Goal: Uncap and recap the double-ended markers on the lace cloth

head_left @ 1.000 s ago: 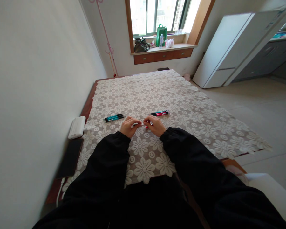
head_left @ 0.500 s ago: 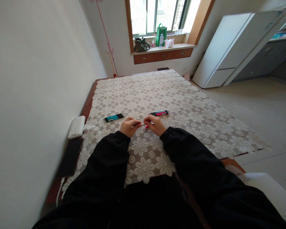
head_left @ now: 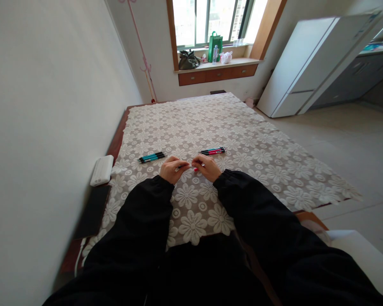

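Over the near part of the flowered tablecloth (head_left: 191, 195), my two hands meet fingertip to fingertip. My left hand (head_left: 172, 170) is closed in a pinch on a thin pen part (head_left: 190, 165), dark at one end and pale at the other. Its pale end is between the pinched fingers of my right hand (head_left: 210, 166). Just below the right fingers shows a pink pen piece (head_left: 196, 169); I cannot tell whether it lies on the cloth or is held. Several teal and black pens (head_left: 151, 157) lie beyond my left hand. Beyond my right hand lie pink and teal pens (head_left: 213, 151).
A white power bank (head_left: 102, 170) and a black flat object (head_left: 92, 212) lie along the table's left edge by the wall, with a white cable (head_left: 79, 257). A fridge (head_left: 303, 63) stands at the far right. Bags (head_left: 215, 44) sit on the windowsill.
Almost nothing differs. Both hands keep their pinch on the thin pen part, with only slight finger movement and a small shift of the camera.
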A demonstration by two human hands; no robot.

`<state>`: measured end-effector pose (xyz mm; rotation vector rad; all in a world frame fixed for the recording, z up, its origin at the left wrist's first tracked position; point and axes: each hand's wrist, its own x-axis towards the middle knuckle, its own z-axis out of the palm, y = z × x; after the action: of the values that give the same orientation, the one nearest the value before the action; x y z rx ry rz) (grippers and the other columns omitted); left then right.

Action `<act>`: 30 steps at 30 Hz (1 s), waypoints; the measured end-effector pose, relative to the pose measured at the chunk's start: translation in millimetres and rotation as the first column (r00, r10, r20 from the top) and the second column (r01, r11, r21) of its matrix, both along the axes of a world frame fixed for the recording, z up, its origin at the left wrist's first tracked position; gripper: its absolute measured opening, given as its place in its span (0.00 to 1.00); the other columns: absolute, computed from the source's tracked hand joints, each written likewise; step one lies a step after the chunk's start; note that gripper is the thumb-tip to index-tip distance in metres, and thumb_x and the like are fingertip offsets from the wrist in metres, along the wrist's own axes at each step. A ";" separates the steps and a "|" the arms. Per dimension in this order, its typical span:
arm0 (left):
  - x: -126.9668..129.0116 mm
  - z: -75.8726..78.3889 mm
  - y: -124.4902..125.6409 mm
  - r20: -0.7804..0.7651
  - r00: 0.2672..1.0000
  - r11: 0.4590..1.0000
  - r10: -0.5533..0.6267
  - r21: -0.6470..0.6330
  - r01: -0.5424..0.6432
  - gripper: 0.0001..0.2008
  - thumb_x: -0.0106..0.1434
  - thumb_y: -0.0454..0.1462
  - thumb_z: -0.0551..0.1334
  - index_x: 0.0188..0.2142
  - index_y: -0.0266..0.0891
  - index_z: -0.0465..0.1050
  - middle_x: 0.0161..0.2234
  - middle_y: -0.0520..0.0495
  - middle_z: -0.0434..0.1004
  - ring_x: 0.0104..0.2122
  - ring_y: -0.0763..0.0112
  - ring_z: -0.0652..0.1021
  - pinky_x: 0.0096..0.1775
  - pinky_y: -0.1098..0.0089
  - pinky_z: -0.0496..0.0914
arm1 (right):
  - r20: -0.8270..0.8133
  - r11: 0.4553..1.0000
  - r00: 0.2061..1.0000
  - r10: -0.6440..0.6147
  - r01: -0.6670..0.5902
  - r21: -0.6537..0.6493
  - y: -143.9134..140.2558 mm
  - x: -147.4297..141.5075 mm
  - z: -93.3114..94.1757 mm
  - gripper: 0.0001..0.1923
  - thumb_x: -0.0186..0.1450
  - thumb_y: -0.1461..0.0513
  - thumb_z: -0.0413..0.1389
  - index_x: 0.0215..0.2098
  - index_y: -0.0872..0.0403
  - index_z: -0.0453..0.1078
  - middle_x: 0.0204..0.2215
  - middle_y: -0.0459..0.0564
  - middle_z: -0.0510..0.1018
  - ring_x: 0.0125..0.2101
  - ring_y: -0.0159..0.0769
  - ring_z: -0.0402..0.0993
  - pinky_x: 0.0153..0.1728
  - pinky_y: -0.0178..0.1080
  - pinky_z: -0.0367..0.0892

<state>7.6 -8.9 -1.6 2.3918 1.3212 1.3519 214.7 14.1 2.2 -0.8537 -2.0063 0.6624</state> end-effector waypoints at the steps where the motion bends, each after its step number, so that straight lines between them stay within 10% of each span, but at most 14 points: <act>1: 0.1 0.1 -0.2 0.002 1.000 1.000 0.001 -0.001 -0.001 0.10 0.63 0.46 0.67 0.38 0.44 0.82 0.30 0.48 0.76 0.32 0.71 0.77 0.36 0.70 0.74 | 0.000 1.000 1.000 0.001 -0.001 -0.002 0.1 0.0 -0.1 0.05 0.67 0.61 0.56 0.33 0.53 0.71 0.29 0.46 0.75 0.30 0.33 0.69 0.34 0.36 0.63; 30: -1.8 0.0 1.5 -0.032 0.999 1.000 0.015 0.014 -0.014 0.11 0.63 0.47 0.66 0.37 0.44 0.82 0.29 0.48 0.77 0.32 0.70 0.78 0.35 0.70 0.74 | -0.062 0.998 0.996 0.056 -0.056 0.002 -4.3 -0.8 0.6 0.06 0.68 0.58 0.57 0.38 0.52 0.70 0.31 0.46 0.75 0.29 0.32 0.70 0.33 0.36 0.67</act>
<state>5.8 -7.4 -1.7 2.4282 1.3443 1.3358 213.9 9.7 2.8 -0.7697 -1.9802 0.7117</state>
